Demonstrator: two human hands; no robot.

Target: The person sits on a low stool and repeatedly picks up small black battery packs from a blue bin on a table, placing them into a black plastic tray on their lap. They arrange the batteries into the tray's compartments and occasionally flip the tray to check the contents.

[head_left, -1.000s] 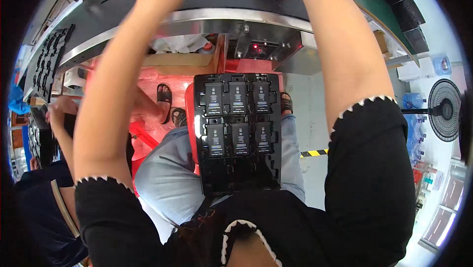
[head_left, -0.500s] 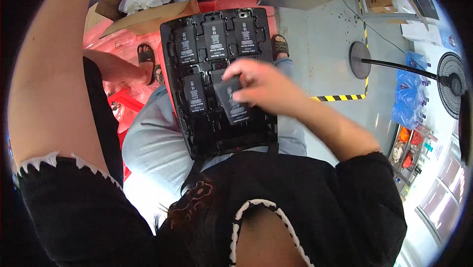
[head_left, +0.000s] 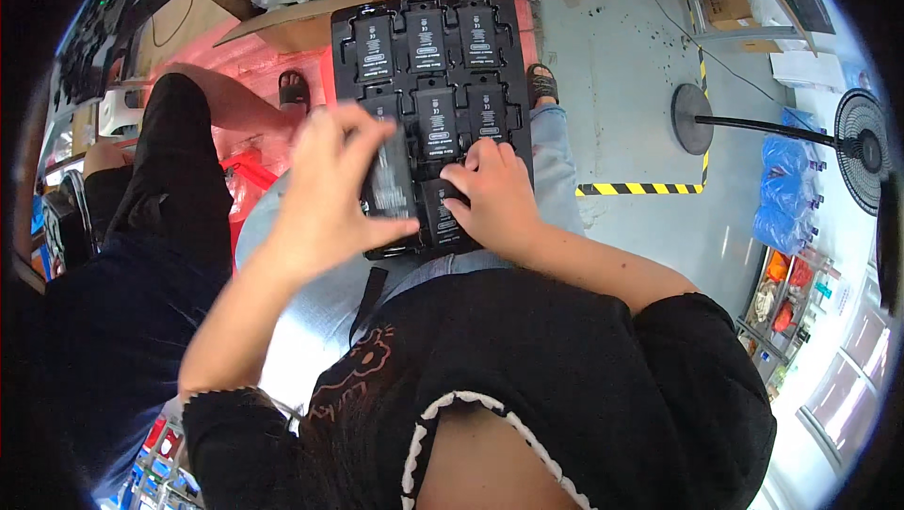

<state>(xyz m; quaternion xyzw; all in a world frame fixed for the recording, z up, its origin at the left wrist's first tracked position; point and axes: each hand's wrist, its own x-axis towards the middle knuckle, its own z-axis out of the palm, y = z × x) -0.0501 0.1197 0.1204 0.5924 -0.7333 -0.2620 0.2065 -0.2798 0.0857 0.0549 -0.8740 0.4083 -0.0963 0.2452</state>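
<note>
A black moulded tray (head_left: 513,48) rests across my lap. Flat black phone batteries (head_left: 477,36) lie in its compartments, filling the far and middle rows. My left hand (head_left: 325,194) grips another phone battery (head_left: 391,176) between thumb and fingers, tilted above the tray's left side; motion blurs it a little. Over the tray's near row, my right hand (head_left: 499,194) has its curled fingers and thumb at a phone battery (head_left: 439,215) in the middle compartment. The near right compartment is hidden behind that hand.
An open cardboard box (head_left: 306,25) with clear plastic stands beyond the tray. Another person's dark-clothed leg (head_left: 169,161) is close on my left. A standing fan (head_left: 862,147) is to the right, its round base (head_left: 692,119) on the grey floor near striped tape (head_left: 650,189).
My left arm has come back from the far left, with a phone battery in hand. My right hand has moved nearer to me. More tray compartments now hold batteries.
</note>
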